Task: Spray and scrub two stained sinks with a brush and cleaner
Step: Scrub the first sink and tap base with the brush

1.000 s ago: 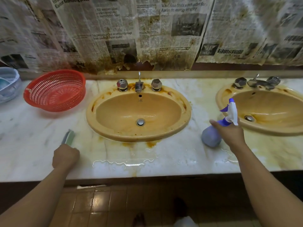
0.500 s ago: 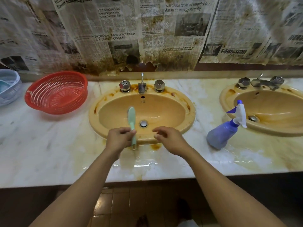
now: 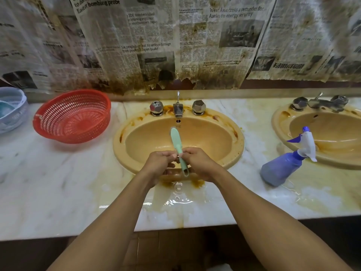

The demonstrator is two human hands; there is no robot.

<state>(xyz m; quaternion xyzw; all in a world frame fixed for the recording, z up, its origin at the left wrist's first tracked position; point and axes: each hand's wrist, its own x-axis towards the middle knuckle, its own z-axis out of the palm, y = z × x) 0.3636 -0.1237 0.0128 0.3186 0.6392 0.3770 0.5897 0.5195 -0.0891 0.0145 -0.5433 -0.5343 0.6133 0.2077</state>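
A pale green brush (image 3: 176,145) stands nearly upright over the front rim of the middle sink (image 3: 230,153), an orange-tan basin with brown stains around its rim. My left hand (image 3: 159,163) and my right hand (image 3: 199,163) both grip the brush handle from either side, fingers closed on it. The brush head points toward the tap (image 3: 178,108). A blue spray bottle (image 3: 287,163) with a white trigger stands untouched on the counter between this sink and the second stained sink (image 3: 281,122) at the right edge.
A red perforated basket (image 3: 73,116) lies tilted on the marble counter (image 3: 48,182) at the left, with a pale blue-white basket (image 3: 11,110) beyond it. Water pools on the counter in front of the sinks. Stained newspaper (image 3: 175,45) covers the wall behind.
My right hand let go of the spray bottle and came to the middle. My left hand carried the brush from the counter to the sink front, and now both hands hold it.
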